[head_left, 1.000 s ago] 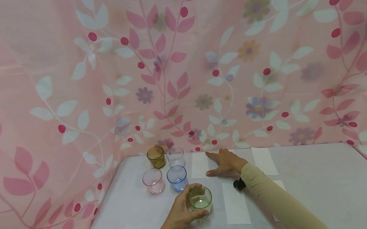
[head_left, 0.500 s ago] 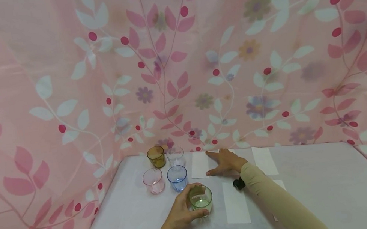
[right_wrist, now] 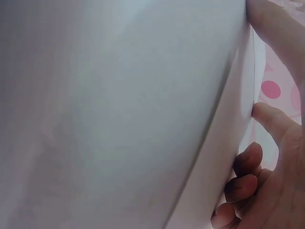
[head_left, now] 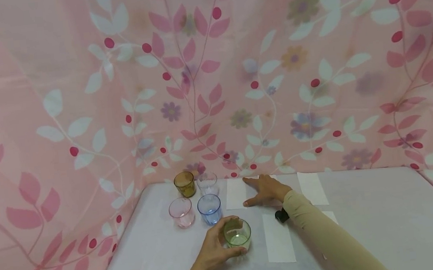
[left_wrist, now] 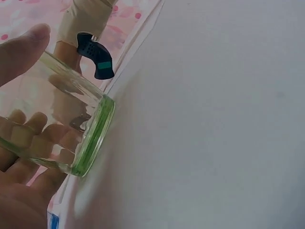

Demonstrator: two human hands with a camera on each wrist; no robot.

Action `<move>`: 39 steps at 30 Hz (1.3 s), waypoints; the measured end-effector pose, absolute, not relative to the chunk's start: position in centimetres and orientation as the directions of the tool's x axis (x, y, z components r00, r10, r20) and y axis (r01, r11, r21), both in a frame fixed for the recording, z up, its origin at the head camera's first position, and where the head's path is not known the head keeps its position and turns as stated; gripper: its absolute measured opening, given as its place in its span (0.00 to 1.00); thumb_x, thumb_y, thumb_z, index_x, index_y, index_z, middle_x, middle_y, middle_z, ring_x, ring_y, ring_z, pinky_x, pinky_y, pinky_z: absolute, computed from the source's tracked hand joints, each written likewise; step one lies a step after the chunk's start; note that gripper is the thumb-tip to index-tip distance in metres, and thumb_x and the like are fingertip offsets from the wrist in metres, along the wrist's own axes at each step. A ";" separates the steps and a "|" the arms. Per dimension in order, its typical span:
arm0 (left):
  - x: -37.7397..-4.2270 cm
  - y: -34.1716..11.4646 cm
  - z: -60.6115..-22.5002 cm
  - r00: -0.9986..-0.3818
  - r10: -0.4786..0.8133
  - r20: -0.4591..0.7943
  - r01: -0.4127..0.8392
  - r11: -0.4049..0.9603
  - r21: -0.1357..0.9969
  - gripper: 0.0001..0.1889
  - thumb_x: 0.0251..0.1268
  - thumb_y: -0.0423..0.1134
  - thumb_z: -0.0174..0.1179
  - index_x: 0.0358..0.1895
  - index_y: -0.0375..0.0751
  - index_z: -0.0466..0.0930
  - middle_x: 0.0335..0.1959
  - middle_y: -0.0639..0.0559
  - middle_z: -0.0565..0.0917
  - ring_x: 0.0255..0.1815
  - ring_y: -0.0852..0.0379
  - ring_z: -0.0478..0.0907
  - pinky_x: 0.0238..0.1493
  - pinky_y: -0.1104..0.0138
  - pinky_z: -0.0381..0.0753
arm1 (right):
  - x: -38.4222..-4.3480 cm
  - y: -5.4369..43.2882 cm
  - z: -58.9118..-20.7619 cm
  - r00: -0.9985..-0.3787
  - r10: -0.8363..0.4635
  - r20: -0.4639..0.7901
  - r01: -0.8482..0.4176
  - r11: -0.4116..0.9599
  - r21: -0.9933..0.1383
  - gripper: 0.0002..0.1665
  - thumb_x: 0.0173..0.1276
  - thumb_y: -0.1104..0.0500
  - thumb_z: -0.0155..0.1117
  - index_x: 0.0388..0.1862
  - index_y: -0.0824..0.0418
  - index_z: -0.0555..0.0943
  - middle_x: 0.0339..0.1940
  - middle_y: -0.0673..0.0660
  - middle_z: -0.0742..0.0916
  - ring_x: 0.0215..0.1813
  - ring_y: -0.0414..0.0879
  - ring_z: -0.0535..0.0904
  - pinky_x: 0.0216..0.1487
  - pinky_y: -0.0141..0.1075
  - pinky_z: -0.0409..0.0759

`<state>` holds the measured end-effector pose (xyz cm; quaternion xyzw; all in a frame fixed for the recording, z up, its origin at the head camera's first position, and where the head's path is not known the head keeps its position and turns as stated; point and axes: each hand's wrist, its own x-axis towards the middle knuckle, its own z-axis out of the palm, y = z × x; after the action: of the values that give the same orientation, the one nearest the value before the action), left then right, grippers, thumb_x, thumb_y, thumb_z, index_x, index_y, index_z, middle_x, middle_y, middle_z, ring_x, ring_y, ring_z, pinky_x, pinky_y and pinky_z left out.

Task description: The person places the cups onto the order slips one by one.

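Observation:
My left hand (head_left: 212,247) holds a clear green-tinted drinking glass (head_left: 239,240), thumb on the near side and fingers round the far side. In the left wrist view the glass's thick green base (left_wrist: 95,138) is close over the white table. Farther back, my right hand (head_left: 266,190) lies with index finger and thumb spread over a white paper strip (head_left: 235,197). The right wrist view shows its fingertips (right_wrist: 259,110) at the paper, the other fingers bent. Left of the hands stand a blue glass (head_left: 210,216), a pink glass (head_left: 183,219), an amber glass (head_left: 185,187) and a colourless glass (head_left: 208,184).
More white paper strips lie on the table: one in front of the right hand (head_left: 279,241), one at the back right (head_left: 312,188), and another (head_left: 331,216) partly hidden by the right sleeve. A pink floral curtain (head_left: 211,86) hangs behind and at the sides.

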<state>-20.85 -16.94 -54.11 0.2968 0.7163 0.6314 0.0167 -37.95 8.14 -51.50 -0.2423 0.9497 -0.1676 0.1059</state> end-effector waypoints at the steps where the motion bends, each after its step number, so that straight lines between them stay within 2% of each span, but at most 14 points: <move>1: -20.8 -17.0 -54.0 -0.824 0.445 0.351 0.404 0.026 0.915 0.39 0.56 0.32 0.81 0.71 0.34 0.71 0.63 0.34 0.83 0.67 0.39 0.81 0.70 0.55 0.82 | -37.9 8.2 -51.6 -0.861 -0.493 -0.125 -0.419 0.828 -0.373 0.61 0.58 0.23 0.73 0.86 0.41 0.63 0.78 0.72 0.73 0.76 0.67 0.70 0.70 0.68 0.75; 7: -20.5 -17.0 -52.4 -0.843 0.432 0.321 0.363 0.017 0.932 0.39 0.55 0.29 0.80 0.72 0.37 0.73 0.65 0.32 0.83 0.69 0.37 0.80 0.71 0.57 0.81 | -37.6 8.3 -51.4 -0.873 -0.471 -0.126 -0.394 0.833 -0.388 0.61 0.58 0.23 0.74 0.86 0.40 0.63 0.78 0.71 0.72 0.77 0.69 0.70 0.69 0.71 0.75; 10: -20.6 -17.2 -50.6 -0.830 0.427 0.359 0.391 -0.015 0.920 0.39 0.56 0.26 0.78 0.73 0.37 0.72 0.66 0.32 0.81 0.70 0.36 0.79 0.71 0.56 0.81 | -37.5 8.1 -51.2 -0.874 -0.469 -0.123 -0.392 0.832 -0.392 0.60 0.58 0.24 0.75 0.85 0.40 0.64 0.79 0.71 0.72 0.78 0.69 0.69 0.70 0.71 0.74; 14: -21.2 -18.2 -48.1 -0.812 0.384 0.439 0.457 -0.048 0.888 0.40 0.57 0.26 0.78 0.74 0.34 0.71 0.68 0.33 0.79 0.71 0.43 0.78 0.69 0.56 0.83 | -37.5 7.8 -51.0 -0.870 -0.475 -0.133 -0.395 0.832 -0.388 0.60 0.59 0.24 0.74 0.86 0.39 0.63 0.79 0.71 0.72 0.78 0.69 0.69 0.71 0.70 0.74; 18: -22.7 -19.5 -45.9 -0.826 0.332 0.456 0.468 -0.049 0.883 0.41 0.56 0.26 0.78 0.74 0.33 0.71 0.69 0.33 0.78 0.71 0.51 0.78 0.69 0.56 0.82 | -37.5 7.7 -50.9 -0.873 -0.469 -0.136 -0.389 0.837 -0.385 0.60 0.58 0.23 0.74 0.85 0.38 0.64 0.78 0.72 0.72 0.76 0.69 0.70 0.71 0.68 0.75; 23: -25.1 -21.0 -43.7 -0.827 0.327 0.457 0.467 -0.052 0.883 0.41 0.57 0.25 0.77 0.74 0.29 0.69 0.68 0.33 0.79 0.71 0.53 0.79 0.71 0.53 0.79 | -37.7 7.9 -51.0 -0.878 -0.457 -0.145 -0.379 0.847 -0.373 0.60 0.57 0.23 0.75 0.85 0.37 0.64 0.78 0.71 0.73 0.76 0.69 0.71 0.71 0.67 0.75; 27: -27.4 -21.7 -42.7 -0.808 0.353 0.472 0.476 -0.083 0.876 0.39 0.55 0.22 0.77 0.72 0.24 0.71 0.65 0.30 0.81 0.69 0.50 0.80 0.71 0.51 0.81 | -37.7 8.0 -51.0 -0.876 -0.457 -0.151 -0.380 0.850 -0.365 0.60 0.57 0.23 0.75 0.85 0.37 0.64 0.78 0.71 0.73 0.75 0.68 0.71 0.71 0.66 0.76; 30: -29.0 -22.0 -42.1 -0.804 0.380 0.457 0.458 -0.093 0.884 0.38 0.54 0.20 0.76 0.71 0.22 0.71 0.65 0.30 0.82 0.69 0.42 0.81 0.69 0.51 0.82 | -37.7 8.0 -50.9 -0.871 -0.468 -0.148 -0.394 0.847 -0.358 0.61 0.57 0.23 0.75 0.85 0.39 0.64 0.77 0.71 0.74 0.75 0.67 0.72 0.70 0.66 0.76; 35: -31.4 -22.3 -41.3 -0.837 0.401 0.373 0.385 -0.054 0.921 0.39 0.56 0.22 0.75 0.74 0.28 0.71 0.69 0.34 0.81 0.72 0.31 0.76 0.67 0.59 0.84 | -37.7 8.1 -50.9 -0.870 -0.470 -0.148 -0.400 0.849 -0.346 0.60 0.58 0.24 0.75 0.85 0.40 0.64 0.78 0.70 0.74 0.75 0.66 0.71 0.72 0.65 0.76; 39: -33.5 -22.5 -41.0 -0.850 0.414 0.325 0.351 -0.013 0.936 0.38 0.60 0.24 0.74 0.75 0.32 0.72 0.71 0.35 0.79 0.73 0.35 0.76 0.67 0.64 0.83 | -37.7 8.1 -51.0 -0.869 -0.473 -0.144 -0.402 0.846 -0.349 0.60 0.58 0.24 0.75 0.85 0.39 0.64 0.77 0.70 0.74 0.74 0.67 0.72 0.71 0.65 0.77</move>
<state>-33.46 -22.54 -40.97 0.2726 0.7021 0.6574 0.0240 -37.71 8.13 -50.96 -0.2292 0.9542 -0.1557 0.1128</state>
